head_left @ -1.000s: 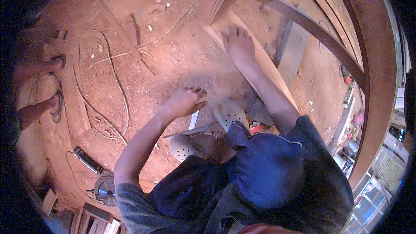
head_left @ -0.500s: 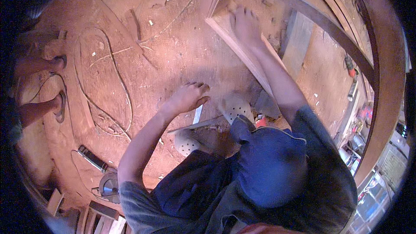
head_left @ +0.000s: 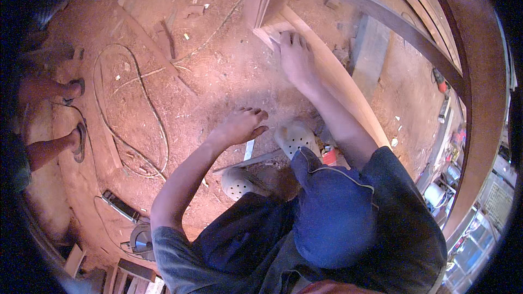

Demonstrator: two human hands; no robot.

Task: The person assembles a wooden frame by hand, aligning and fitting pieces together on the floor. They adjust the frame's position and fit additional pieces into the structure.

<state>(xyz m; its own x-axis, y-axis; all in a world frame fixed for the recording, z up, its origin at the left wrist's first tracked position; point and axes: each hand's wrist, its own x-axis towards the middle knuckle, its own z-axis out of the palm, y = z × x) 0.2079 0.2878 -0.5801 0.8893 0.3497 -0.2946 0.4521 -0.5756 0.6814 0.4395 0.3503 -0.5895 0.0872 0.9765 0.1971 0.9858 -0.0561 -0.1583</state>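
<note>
My right hand (head_left: 297,61) is at the lower corner of an upright wooden frame (head_left: 333,71), palm down with fingers bent against the pale wood. A thin greyish edge shows by its fingertips, but what lies under the hand is hidden. My left hand (head_left: 239,125) hangs above the dusty floor in front of my shoes, holding nothing, its thumb apart from the loosely bent fingers. The frame's dark rail (head_left: 389,19) and a thick post (head_left: 473,109) rise to the right of my right arm.
A looped cable (head_left: 143,84) and wood strips lie on the floor to the left. A person's sandalled foot (head_left: 79,140) is at the far left. A circular saw (head_left: 143,239) sits lower left. A power tool (head_left: 440,81) and clutter lie at the right.
My right hand has drawn back toward me and left along the pale wood, onto its near corner edge. My left hand has shifted only slightly.
</note>
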